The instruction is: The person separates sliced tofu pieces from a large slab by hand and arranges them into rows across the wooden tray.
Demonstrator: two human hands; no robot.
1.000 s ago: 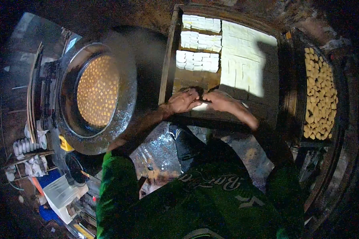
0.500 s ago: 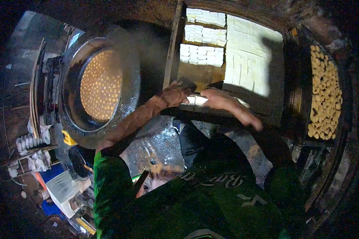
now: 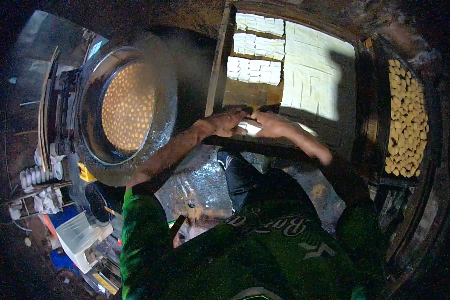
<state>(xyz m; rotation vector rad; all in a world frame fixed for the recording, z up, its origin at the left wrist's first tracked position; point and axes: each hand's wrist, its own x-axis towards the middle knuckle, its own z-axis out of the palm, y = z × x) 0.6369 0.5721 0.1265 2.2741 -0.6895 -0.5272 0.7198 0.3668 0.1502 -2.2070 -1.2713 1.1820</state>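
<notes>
My left hand [image 3: 228, 123] and my right hand [image 3: 274, 125] are close together at the near edge of a wooden tray [image 3: 245, 96]. Between them lies a row of white blocks [image 3: 251, 128], and the fingers of both hands curl round its ends. In the tray's far left part stand three rows of cut white blocks [image 3: 254, 70]. A large scored white slab [image 3: 310, 70] fills the right side, its lower part in shadow. The fingertips are partly hidden in the dark.
A big round pan [image 3: 166, 112] with golden pieces [image 3: 127, 112] in liquid stands at the left, under steam. At the right is a container of yellowish pieces [image 3: 406, 120]. A yellow object [image 3: 86, 172] and a white bin [image 3: 80, 237] are at the lower left.
My hands moved apart and then slightly closer, staying at the tray's near edge. More of the white row shows between them than at first. The whole view shifted slightly.
</notes>
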